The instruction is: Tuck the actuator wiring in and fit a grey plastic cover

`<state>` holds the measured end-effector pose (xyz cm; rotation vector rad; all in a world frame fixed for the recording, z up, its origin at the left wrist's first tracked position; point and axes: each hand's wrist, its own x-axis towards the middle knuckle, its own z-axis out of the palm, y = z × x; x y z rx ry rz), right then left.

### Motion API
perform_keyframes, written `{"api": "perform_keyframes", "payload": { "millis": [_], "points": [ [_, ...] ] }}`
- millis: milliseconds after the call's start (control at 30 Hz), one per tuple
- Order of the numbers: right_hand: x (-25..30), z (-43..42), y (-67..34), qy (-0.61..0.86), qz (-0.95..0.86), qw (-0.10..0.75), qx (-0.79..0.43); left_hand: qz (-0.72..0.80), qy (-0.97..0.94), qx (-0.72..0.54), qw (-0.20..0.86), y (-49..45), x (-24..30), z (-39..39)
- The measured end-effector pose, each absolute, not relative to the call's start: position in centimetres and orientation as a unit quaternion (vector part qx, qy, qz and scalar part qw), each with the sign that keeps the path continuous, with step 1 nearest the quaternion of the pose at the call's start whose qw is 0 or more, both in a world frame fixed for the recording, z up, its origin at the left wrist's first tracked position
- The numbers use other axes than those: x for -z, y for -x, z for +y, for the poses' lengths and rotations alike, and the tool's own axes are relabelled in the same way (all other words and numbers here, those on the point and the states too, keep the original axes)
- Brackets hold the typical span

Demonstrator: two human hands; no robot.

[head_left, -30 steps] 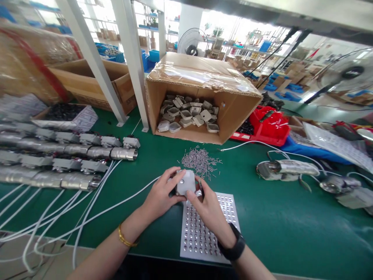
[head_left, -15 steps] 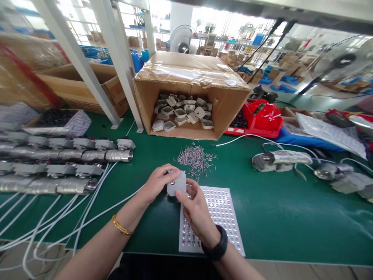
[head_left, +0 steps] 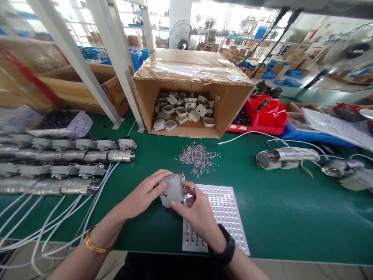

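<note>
My left hand (head_left: 142, 194) and my right hand (head_left: 194, 212) both grip a small grey-white plastic housing (head_left: 171, 189) with a metal end, held just above the green table. The housing is tilted to the left. Under my right hand lies a white perforated tray (head_left: 221, 212) with rows of small holes. A loose pile of small metal pins (head_left: 198, 157) lies just beyond the hands. An open cardboard box (head_left: 233, 111) on its side holds several grey housings (head_left: 183, 112).
Rows of finished metal-tube assemblies (head_left: 67, 167) with white cables (head_left: 52, 229) fill the left. More tube assemblies (head_left: 287, 157) lie at the right. A red bin (head_left: 265, 116) stands behind them. White frame posts (head_left: 116, 66) rise at the back left.
Both hands have drawn the housing a little nearer and to the left, and turned it so it tilts. The view has shifted slightly.
</note>
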<state>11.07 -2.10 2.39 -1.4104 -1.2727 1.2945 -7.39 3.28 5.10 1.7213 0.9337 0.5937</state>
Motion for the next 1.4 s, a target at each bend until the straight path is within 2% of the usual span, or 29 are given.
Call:
{"api": "perform_keyframes", "payload": {
  "millis": [100,300,433,533,933,1000,1067,1167,1233,1300,1400],
  "points": [
    [-2.7,-2.8,-9.6,0.578,-0.536,0.394,-0.472,0.418,-0.703,-0.29,0.497,9.1,-3.7,1.6],
    [-2.5,-2.5,-8.6,0.57,-0.528,0.402,-0.485,0.434,-0.67,-0.352,0.488,8.9,-2.3,1.3],
    [-2.6,-1.9,-10.1,0.498,-0.399,0.453,-0.623,0.433,-0.727,-0.313,0.431,5.9,-3.4,3.9],
    [-2.3,-2.2,-10.8,0.477,-0.299,0.46,-0.687,0.429,-0.762,-0.263,0.408,4.0,-3.8,5.4],
    [-1.5,-3.5,-10.6,0.47,-0.292,0.47,-0.688,0.378,-0.783,-0.243,0.43,4.0,-4.5,5.7],
    [-1.6,-3.1,-11.4,0.497,-0.371,0.465,-0.631,0.369,-0.795,-0.248,0.414,4.4,-4.4,5.2],
    [-1.5,-2.4,-12.6,0.533,-0.54,0.432,-0.488,0.35,-0.836,-0.253,0.337,4.9,-3.7,4.3],
    [-0.8,-1.4,-14.7,0.503,-0.806,0.265,-0.166,0.309,-0.91,-0.268,0.071,5.3,-1.3,2.6],
    [-0.3,-1.3,-15.7,0.438,-0.884,0.162,-0.025,0.283,-0.917,-0.272,-0.074,5.4,0.2,1.5],
    [0.0,-1.9,-16.4,0.402,-0.908,0.12,0.019,0.262,-0.921,-0.265,-0.116,5.5,1.0,0.6],
    [-0.2,-3.7,-17.5,0.395,-0.911,0.112,-0.03,0.242,-0.935,-0.248,-0.073,6.0,0.7,-0.5]
  ]
}}
